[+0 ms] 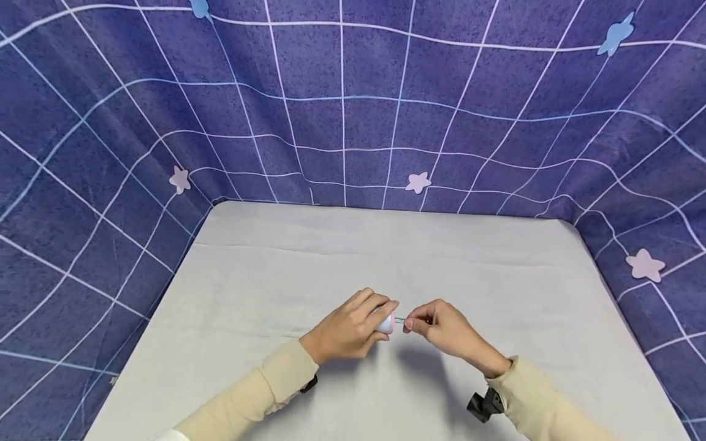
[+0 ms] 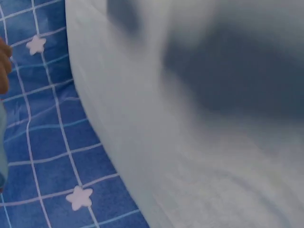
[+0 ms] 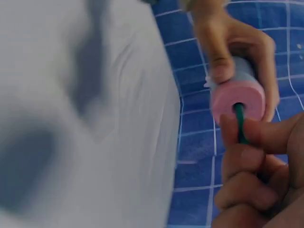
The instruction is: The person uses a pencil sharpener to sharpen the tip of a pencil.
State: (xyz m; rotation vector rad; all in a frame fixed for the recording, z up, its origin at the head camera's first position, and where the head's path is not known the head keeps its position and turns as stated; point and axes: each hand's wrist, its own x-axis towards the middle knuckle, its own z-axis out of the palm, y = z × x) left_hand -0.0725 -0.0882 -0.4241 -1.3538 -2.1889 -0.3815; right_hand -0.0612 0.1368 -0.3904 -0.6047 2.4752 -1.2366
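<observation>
Right hand [image 1: 445, 329] pinches slender rod [image 3: 239, 114].

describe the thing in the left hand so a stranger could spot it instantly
Find the pale table before the blue-purple gridded fabric. Above its nearer half, the left hand's grip holds a small pale-blue cylinder. Unlike the thin green piece pinched in the right hand's grip, it is thick, with a holed pink end.

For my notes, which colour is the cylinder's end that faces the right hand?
The cylinder's end is pink; it shows best in the right wrist view.
</observation>
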